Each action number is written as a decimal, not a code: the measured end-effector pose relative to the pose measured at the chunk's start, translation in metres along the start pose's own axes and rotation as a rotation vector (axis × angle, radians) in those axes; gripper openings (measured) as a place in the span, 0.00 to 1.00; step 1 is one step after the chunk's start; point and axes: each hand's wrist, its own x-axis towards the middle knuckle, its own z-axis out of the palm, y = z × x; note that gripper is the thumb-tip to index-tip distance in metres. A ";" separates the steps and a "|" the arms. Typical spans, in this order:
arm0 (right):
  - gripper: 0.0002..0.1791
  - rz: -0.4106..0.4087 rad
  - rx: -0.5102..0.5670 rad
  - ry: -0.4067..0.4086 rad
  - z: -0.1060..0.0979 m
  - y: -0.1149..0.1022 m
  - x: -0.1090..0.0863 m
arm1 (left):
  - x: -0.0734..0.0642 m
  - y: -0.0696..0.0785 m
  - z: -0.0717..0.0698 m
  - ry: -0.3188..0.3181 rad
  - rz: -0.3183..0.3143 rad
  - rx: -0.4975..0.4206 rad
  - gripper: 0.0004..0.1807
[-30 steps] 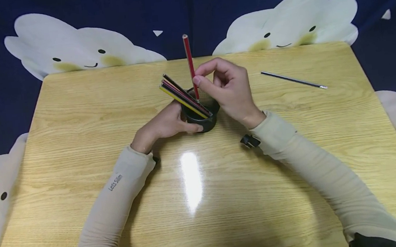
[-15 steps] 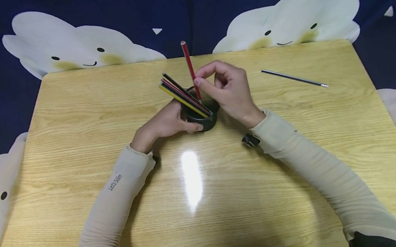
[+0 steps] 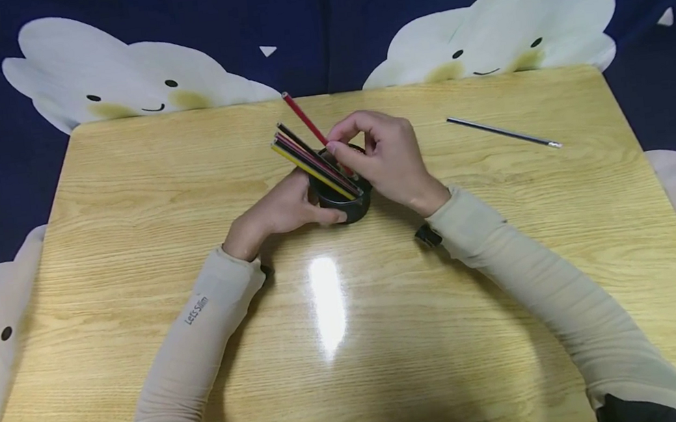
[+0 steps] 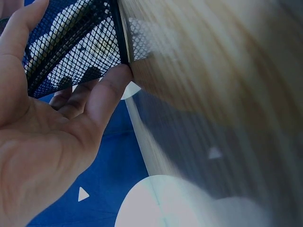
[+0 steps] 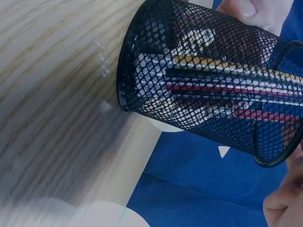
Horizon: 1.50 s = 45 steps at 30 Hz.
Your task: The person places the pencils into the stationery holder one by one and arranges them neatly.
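My left hand [image 3: 276,210] grips a black mesh pencil cup [image 3: 347,214] from its left side, thumb across the near wall. In the left wrist view the mesh cup [image 4: 97,47] lies between thumb and fingers. Several pencils [image 3: 300,160], yellow, black and pinkish, lean left inside the cup. Between right thumb and forefinger, my right hand [image 3: 391,157] pinches a red pencil [image 3: 302,115]. It tilts left, its lower end within the cup. Through the mesh in the right wrist view, that red pencil [image 5: 267,115] shows beside the others, above the cup's base.
A dark pencil with a white-tipped end [image 3: 503,132] lies on the wooden table [image 3: 482,347] to the right. Behind the table's far edge hangs a dark blue cloth [image 3: 325,27] with white clouds.
The red pencil has gone lower into the cup and tipped from nearly upright to leaning left. My right hand has shifted slightly left and down with it; the left hand keeps still.
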 end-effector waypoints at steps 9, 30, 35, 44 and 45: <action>0.04 -0.019 -0.148 -0.051 0.004 0.002 -0.003 | -0.001 0.001 0.000 0.000 -0.011 -0.010 0.32; 0.06 0.018 -0.314 -0.145 0.007 0.001 -0.004 | -0.001 -0.001 0.001 -0.012 -0.011 -0.045 0.31; 0.06 0.019 -0.331 -0.149 0.006 -0.001 -0.003 | -0.001 0.001 0.000 -0.005 -0.014 -0.024 0.30; 0.06 0.024 -0.300 -0.143 0.005 -0.002 -0.006 | -0.001 0.001 0.000 -0.013 -0.006 -0.022 0.32; 0.06 0.023 -0.292 -0.139 0.005 -0.002 -0.006 | -0.002 0.001 0.000 -0.012 -0.005 -0.021 0.32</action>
